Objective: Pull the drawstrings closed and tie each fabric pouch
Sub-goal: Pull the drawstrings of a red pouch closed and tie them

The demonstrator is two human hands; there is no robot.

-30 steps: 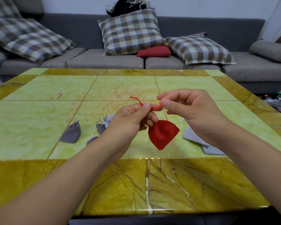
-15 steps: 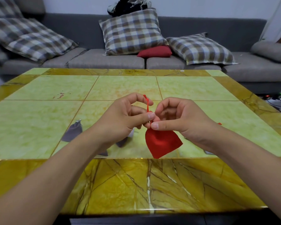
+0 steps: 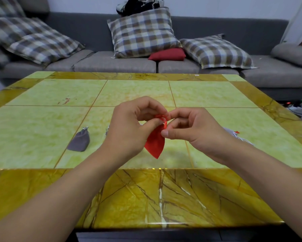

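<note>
Well to the left of the grip, a grey pouch point(image 3: 79, 140) lies on the counter point(image 3: 42, 119) with its neck gathered, and a second grey one point(image 3: 107, 131) just peeks out from behind the left wrist. The left hand point(image 3: 129, 126) pinches the red drawstring point(image 3: 161, 117) between thumb and forefinger, right at the neck of the red pouch point(image 3: 155, 143), which hangs below both hands, clear of the counter. The right hand point(image 3: 187, 128) meets it fingertip to fingertip and pinches the same cord just beside the left thumb. A second ago the hands held the string stretched out between them, higher up; half a second ago one end stood upright between the fingers; now the cord sits curled in a small loop above the neck (a knot being formed, by the look of it). That suggests the mouth is already drawn shut and the tying is under way, though not yet pulled tight. To the right of the grip, behind the right wrist, pale grey fabric point(image 3: 234, 134) with a small red tip point(image 3: 236, 132) lies on the counter, likely more pouches waiting.
</note>
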